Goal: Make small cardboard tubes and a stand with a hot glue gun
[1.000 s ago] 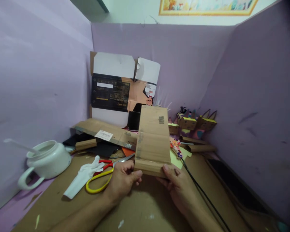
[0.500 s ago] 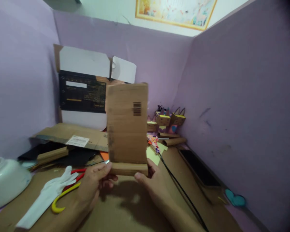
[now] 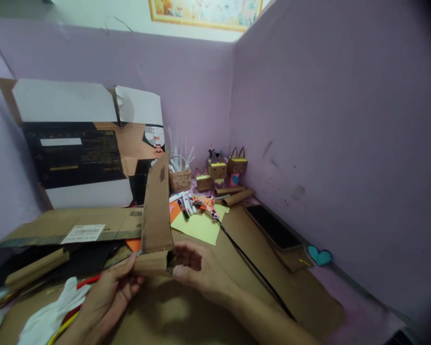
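A long brown cardboard strip (image 3: 157, 211) stands nearly upright over the desk, turned edge-on, its lower end curled into a roll (image 3: 153, 263). My left hand (image 3: 109, 294) pinches the left end of that roll between thumb and fingers. At the roll's right end my right hand (image 3: 197, 268) closes around it, thumb underneath. Just left of my left hand lie a white glove (image 3: 46, 321) and scissors with red and yellow handles (image 3: 75, 314).
A flattened printed box (image 3: 79, 143) leans on the back wall above a flat cardboard sheet (image 3: 72, 227). A glue gun (image 3: 204, 203) with a black cable (image 3: 251, 268), yellow paper (image 3: 197, 225), markers, a small basket (image 3: 179, 179), cardboard figures (image 3: 224, 170) and a dark phone (image 3: 273, 230) lie to the right.
The cardboard strip has swung from facing me to edge-on and sits lower. The view has turned right: the white pot is gone from sight, and the basket and markers now show.
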Demonstrator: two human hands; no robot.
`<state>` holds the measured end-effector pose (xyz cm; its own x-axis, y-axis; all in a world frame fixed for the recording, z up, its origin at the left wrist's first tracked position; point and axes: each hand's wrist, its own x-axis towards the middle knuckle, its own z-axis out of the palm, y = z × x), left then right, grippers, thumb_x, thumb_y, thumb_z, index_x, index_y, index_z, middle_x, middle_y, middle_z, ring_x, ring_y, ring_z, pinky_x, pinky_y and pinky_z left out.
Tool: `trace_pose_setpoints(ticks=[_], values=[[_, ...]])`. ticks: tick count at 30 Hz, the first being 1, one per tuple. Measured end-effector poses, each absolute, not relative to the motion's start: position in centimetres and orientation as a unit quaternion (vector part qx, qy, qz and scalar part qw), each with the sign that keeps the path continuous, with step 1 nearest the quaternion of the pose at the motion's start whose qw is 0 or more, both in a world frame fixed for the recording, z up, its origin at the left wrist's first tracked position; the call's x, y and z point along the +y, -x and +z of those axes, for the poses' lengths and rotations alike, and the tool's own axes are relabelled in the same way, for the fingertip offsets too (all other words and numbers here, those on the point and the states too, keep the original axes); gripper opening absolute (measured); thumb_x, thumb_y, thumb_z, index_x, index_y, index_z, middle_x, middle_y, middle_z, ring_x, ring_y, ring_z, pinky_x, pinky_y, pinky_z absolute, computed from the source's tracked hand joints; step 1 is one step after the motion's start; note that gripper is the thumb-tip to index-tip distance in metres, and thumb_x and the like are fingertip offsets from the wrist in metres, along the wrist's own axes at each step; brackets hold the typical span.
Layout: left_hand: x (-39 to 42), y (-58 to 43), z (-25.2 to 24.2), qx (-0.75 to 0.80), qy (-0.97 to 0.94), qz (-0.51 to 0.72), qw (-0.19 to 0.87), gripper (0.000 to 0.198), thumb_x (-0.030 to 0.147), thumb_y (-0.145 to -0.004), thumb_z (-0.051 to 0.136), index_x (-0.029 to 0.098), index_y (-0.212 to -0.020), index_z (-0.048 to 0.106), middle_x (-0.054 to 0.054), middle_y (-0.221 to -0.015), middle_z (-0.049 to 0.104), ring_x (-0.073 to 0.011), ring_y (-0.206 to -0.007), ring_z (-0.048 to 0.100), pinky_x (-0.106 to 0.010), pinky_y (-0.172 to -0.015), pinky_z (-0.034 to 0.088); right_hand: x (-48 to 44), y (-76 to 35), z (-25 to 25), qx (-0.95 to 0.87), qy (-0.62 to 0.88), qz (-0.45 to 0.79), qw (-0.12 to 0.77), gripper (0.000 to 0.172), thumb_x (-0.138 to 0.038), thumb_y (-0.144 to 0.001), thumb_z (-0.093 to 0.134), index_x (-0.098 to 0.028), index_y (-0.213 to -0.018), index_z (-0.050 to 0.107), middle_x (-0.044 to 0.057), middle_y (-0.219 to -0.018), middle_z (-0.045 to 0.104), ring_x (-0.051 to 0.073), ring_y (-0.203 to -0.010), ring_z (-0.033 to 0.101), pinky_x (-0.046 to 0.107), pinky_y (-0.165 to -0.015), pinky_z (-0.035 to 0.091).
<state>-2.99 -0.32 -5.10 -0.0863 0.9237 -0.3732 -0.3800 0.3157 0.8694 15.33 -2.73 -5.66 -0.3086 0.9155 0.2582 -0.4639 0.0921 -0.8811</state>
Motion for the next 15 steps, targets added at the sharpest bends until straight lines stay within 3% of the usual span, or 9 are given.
trace_pose_setpoints(ticks=[4, 8, 11, 15], values=[[-0.6, 3.1, -4.8, 0.522, -0.341, 0.541, 0.564, 0.004, 0.012, -0.066, 0.066, 0.014, -0.066, 0.063, 0.001, -0.054, 0.059, -0.0093, -0.042, 0.051, -0.016, -0.036, 0.042, -2.4, -15.7, -5.1, -0.479, 0.271, 0.615, 0.565, 0.027, -0.021, -0.062, 0.066, -0.018, -0.089, 0.066, 0.003, -0.084, 0.068, 0.017, -0.078, 0.061, 0.028, -0.072, 0.045], [-1.9, 2.8, -4.2, 0.575, -0.453, 0.55, 0.403, 0.009, 0.021, -0.063, 0.07, 0.017, -0.059, 0.064, 0.003, -0.047, 0.054, -0.0104, -0.045, 0.048, -0.017, -0.041, 0.039, -1.7, -16.1, -5.3, -0.351, 0.334, 0.609, 0.628, 0.028, -0.013, -0.058, 0.063, -0.02, -0.085, 0.063, 0.001, -0.085, 0.067, 0.016, -0.08, 0.061, 0.026, -0.07, 0.046], [-2.8, 2.3, -4.2, 0.579, -0.554, 0.529, 0.277, 0.014, 0.024, -0.069, 0.064, 0.02, -0.055, 0.063, 0.002, -0.052, 0.056, -0.0117, -0.049, 0.048, -0.018, -0.046, 0.038, -1.4, -16.2, -5.6, -0.316, 0.339, 0.614, 0.639, 0.031, -0.019, -0.061, 0.067, -0.021, -0.091, 0.059, 0.001, -0.087, 0.066, 0.017, -0.08, 0.061, 0.027, -0.072, 0.047], [-3.3, 2.4, -4.3, 0.512, -0.658, 0.518, 0.19, 0.019, 0.027, -0.075, 0.058, 0.019, -0.059, 0.064, -0.002, -0.067, 0.062, -0.015, -0.061, 0.054, -0.022, -0.055, 0.041, -1.5, -15.9, -6.0, -0.348, 0.359, 0.544, 0.674, 0.041, -0.029, -0.065, 0.069, -0.02, -0.101, 0.053, 0.005, -0.096, 0.064, 0.021, -0.09, 0.059, 0.035, -0.081, 0.045]])
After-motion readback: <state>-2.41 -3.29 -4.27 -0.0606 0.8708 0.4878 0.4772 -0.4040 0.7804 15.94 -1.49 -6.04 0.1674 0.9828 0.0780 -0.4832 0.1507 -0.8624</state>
